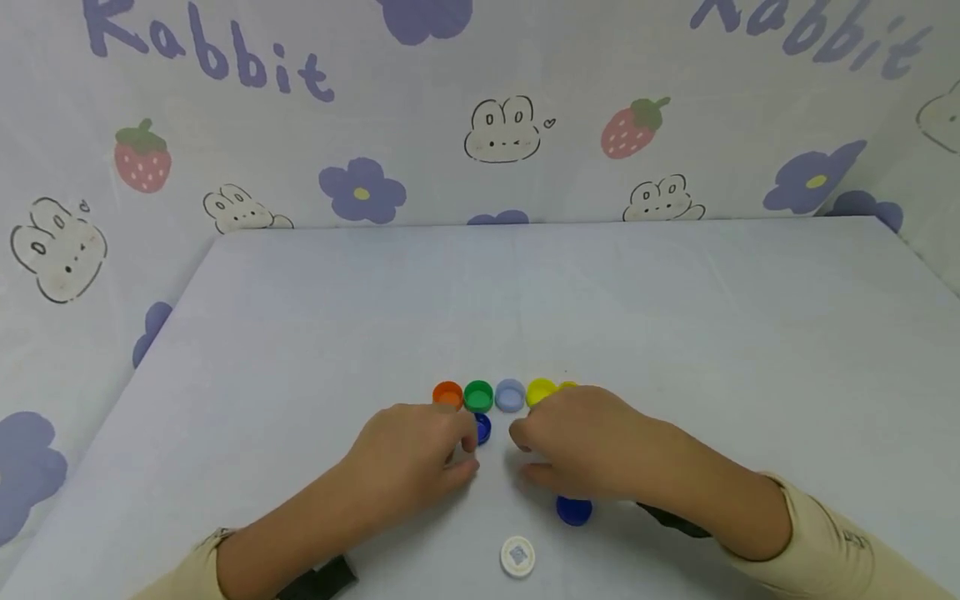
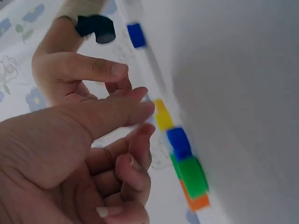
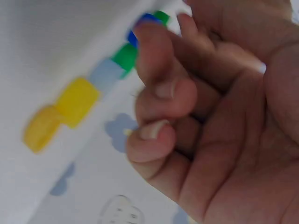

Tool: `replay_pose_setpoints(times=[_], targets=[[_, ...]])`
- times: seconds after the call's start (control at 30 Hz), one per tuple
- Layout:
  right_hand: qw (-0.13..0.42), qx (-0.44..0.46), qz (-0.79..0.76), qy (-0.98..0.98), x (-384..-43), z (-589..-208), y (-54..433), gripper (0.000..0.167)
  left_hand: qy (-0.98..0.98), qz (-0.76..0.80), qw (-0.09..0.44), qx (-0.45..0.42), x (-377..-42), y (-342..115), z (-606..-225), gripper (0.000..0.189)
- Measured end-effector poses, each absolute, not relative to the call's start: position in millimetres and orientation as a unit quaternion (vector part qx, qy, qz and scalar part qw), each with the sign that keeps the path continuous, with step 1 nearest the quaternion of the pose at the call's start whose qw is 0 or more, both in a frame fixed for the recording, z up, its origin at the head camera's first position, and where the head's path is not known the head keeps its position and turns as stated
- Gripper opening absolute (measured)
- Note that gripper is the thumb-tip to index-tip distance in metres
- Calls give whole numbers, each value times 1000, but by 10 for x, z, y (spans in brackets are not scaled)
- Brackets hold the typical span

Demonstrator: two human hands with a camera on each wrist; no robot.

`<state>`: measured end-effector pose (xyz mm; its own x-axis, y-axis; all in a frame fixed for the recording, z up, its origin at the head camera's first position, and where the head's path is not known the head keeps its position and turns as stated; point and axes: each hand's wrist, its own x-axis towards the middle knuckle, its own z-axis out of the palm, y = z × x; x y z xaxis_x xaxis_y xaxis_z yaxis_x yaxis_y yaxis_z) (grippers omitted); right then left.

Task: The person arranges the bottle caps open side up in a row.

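Observation:
My left hand (image 1: 412, 450) reaches over a dark blue bottle cap (image 1: 483, 429), its fingertips at the cap's left edge in the head view. The thumb stands apart from the fingers, and the left wrist view shows nothing between them. Opposite it, my right hand (image 1: 592, 442) hovers with loosely bent fingers, holding nothing. Behind the hands runs a row of caps: orange (image 1: 447, 395), green (image 1: 478, 397), pale blue (image 1: 511, 396), yellow (image 1: 541, 391) and a darker yellow one (image 3: 43, 128), mostly hidden by the right hand. In front of the orange cap, a second green cap (image 2: 192, 177) sits beside the blue one.
Nearer the front lie another blue cap (image 1: 574, 510), just below the right hand, and a white cap (image 1: 517, 556) with a square mark. All rest on a white tabletop (image 1: 300, 333). A patterned cloth (image 1: 555, 75) hangs beyond its back edge.

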<state>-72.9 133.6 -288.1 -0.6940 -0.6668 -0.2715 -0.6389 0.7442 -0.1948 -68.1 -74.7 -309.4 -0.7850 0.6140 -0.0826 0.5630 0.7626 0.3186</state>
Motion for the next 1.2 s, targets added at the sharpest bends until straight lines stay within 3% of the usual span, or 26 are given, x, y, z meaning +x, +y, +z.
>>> replay_pose_setpoints(times=[0.17, 0.27, 0.6, 0.83, 1.03, 1.2], targets=[[228, -395, 24, 890, -610, -2885, 1336, 18, 918, 132, 165, 334, -558, -702, -3058, 13], [230, -436, 29, 869, -540, -2948, 1318, 17, 909, 131, 190, 348, -505, -680, -3093, 13], [190, -446, 79, 871, -324, -3093, 1167, 18, 888, 140, 233, 371, -396, -625, -3217, 29], [131, -460, 99, 873, -279, -3155, 1133, 26, 881, 149, 251, 374, -397, -594, -3238, 28], [139, -469, 60, 870, -298, -3133, 1135, 30, 873, 165, 288, 358, -414, -563, -3253, 27], [126, -491, 38, 861, -316, -3122, 1157, 31, 872, 167, 284, 362, -415, -577, -3246, 26]])
